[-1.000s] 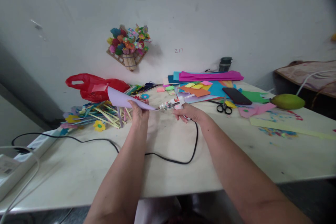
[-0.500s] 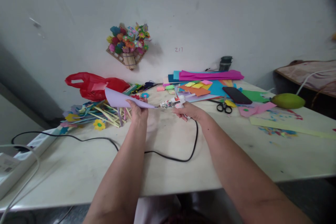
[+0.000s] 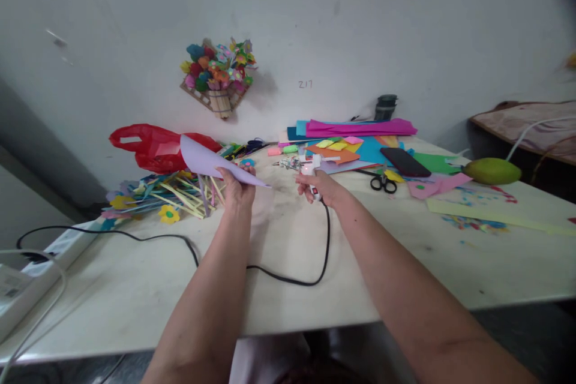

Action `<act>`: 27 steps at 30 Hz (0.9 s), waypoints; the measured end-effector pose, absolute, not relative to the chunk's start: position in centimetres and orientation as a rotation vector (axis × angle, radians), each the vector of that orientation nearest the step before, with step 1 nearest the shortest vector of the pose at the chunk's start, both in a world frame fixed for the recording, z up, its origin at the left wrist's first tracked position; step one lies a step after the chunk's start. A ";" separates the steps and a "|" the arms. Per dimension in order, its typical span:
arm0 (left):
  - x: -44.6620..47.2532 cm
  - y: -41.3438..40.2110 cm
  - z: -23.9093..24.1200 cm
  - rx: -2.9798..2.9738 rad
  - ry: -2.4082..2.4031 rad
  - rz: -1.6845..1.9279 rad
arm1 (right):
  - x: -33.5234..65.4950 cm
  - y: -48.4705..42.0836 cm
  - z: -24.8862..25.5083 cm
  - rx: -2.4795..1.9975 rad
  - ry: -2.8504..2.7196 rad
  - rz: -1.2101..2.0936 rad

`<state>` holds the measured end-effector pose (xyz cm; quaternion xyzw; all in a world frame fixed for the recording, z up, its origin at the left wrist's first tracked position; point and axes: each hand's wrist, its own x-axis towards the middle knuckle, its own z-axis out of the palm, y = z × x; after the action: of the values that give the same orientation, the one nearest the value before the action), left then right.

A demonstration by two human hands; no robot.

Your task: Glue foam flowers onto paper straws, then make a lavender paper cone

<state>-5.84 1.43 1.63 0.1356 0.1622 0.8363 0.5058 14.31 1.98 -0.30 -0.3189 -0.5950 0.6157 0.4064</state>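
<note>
Head cam: left hand (image 3: 237,187) grips lilac paper cone (image 3: 211,163), right hand (image 3: 320,183) grips glue gun (image 3: 308,169).

A pale worktable (image 3: 135,288) stands against a plain white wall (image 3: 405,24), evenly lit.

Both arms reach forward, hands apart.
Left hand (image 3: 237,187) is pinched closed, palm up; right hand (image 3: 320,183) is curled in a grip.

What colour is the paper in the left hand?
Pale lilac: the paper, curled into a cone in the left hand, shows in the head view.
</note>
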 end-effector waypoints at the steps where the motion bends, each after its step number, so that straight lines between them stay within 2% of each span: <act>1: -5.7 1.3 1.7 0.372 0.369 2.001 | 14.0 1.9 -0.3 -0.809 -1.472 1.558; 9: -5.5 0.3 1.9 0.475 0.239 1.888 | 13.9 2.1 -0.2 -0.769 -1.436 1.633; 19: -6.2 0.4 1.4 0.442 0.142 1.816 | 15.7 1.7 -0.3 -0.588 -1.689 1.965; 27: -6.1 0.2 1.4 0.480 0.213 1.839 | 15.5 1.5 -0.5 -0.610 -1.753 2.002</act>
<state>-6.09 0.24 1.42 0.2052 0.0912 0.7856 0.5765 15.46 1.47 -0.47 -0.2189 -0.6286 0.7178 0.2044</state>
